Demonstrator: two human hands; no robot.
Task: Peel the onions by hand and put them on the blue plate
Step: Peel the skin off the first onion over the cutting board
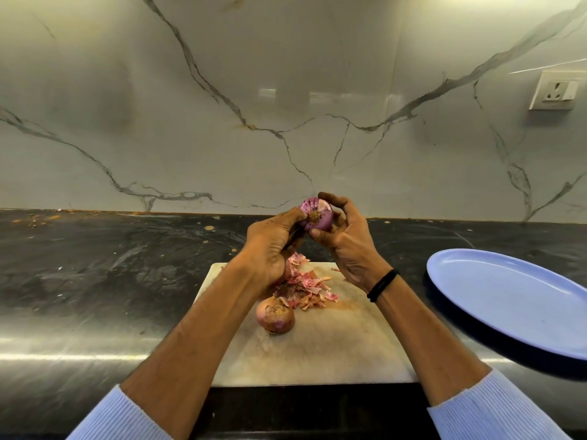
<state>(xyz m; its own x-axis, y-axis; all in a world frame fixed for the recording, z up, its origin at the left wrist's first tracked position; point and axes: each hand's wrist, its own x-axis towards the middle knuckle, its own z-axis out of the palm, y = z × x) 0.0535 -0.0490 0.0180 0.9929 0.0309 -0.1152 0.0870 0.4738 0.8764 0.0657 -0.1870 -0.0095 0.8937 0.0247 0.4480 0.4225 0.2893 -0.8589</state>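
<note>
Both hands raised above the board, together on one onion. It is purple and glossy, mostly bare of skin, with the root end facing the camera.

Left hand: fingers curled against the onion's left side, tips close to the root. Right hand: grasping the onion, thumb under it, fingers wrapped over its top and far side. Black band on the right wrist.

On the board: a second onion, skin still on, at the near left. Just behind it is a heap of pink and brown peels, partly hidden by the left forearm.

Blue plate on the dark surface, right of the board, nothing on the part in view. Marble wall behind, with a socket at upper right.
</note>
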